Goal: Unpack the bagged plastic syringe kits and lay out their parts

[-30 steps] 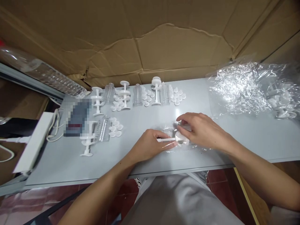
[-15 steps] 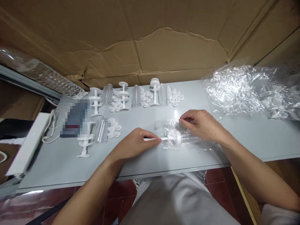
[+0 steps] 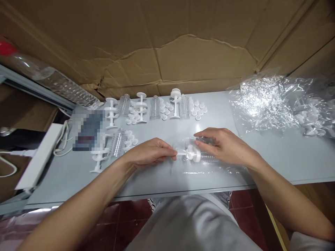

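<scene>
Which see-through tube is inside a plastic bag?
The tube under the right hand, by the table's front edge: clear wrap covers it. The other tubes lie bare farther back and left.

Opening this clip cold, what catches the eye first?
Both hands at the near middle of the table: the left hand pinches a white plunger, the right hand holds its clear ribbed tube. Behind them lie rows of matching plungers, tubes and small white discs; crumpled clear bags sit far right.

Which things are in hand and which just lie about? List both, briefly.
In hand: left hand pinching white plunger; right hand holding clear ribbed tube; small clear bag around them.
Lying about: sorted part sets, crumpled bags, power strip, cardboard.
</scene>
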Tool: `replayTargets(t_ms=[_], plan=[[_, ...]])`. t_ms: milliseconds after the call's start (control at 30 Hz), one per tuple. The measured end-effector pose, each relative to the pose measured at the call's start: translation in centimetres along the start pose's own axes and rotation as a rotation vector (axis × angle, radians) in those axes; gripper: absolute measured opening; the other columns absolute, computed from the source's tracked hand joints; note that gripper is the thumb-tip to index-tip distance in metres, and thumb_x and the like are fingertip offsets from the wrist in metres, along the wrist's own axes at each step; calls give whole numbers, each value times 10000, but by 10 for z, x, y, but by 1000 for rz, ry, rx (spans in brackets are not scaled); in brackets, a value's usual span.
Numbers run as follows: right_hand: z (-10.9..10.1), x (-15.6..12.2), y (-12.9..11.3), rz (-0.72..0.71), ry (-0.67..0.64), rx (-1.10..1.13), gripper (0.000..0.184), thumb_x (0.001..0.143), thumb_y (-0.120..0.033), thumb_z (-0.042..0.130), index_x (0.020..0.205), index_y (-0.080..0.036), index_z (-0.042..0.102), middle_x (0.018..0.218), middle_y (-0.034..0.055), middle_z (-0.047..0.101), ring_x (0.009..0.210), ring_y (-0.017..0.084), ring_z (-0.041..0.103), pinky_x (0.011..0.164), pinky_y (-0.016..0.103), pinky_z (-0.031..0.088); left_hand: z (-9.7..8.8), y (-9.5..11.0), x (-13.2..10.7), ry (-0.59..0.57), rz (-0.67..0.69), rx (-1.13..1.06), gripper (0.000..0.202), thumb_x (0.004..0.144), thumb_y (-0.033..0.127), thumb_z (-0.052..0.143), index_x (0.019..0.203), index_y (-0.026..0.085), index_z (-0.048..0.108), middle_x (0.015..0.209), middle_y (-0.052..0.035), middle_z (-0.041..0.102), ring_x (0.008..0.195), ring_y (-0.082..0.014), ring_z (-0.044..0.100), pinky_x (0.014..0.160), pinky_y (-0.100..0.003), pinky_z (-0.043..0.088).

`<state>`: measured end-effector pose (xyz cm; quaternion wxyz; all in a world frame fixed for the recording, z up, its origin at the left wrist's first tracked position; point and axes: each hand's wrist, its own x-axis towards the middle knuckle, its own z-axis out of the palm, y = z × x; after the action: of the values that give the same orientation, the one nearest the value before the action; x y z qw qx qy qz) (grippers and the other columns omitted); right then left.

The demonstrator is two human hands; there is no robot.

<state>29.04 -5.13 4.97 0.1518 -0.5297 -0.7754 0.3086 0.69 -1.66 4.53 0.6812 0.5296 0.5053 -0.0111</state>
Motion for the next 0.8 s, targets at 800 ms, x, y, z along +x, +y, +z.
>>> replayTargets(t_ms=[800], plan=[[-18,-65,9,-45,527,-379,507,988,-357,686,1479,-266,594,1130,56,761,908,210,720,857,353,551,-29,-92,-94,880,245,-18,343,635,586,914,732,263,853,728,-54,792,631,-171,662,559,-218,521]])
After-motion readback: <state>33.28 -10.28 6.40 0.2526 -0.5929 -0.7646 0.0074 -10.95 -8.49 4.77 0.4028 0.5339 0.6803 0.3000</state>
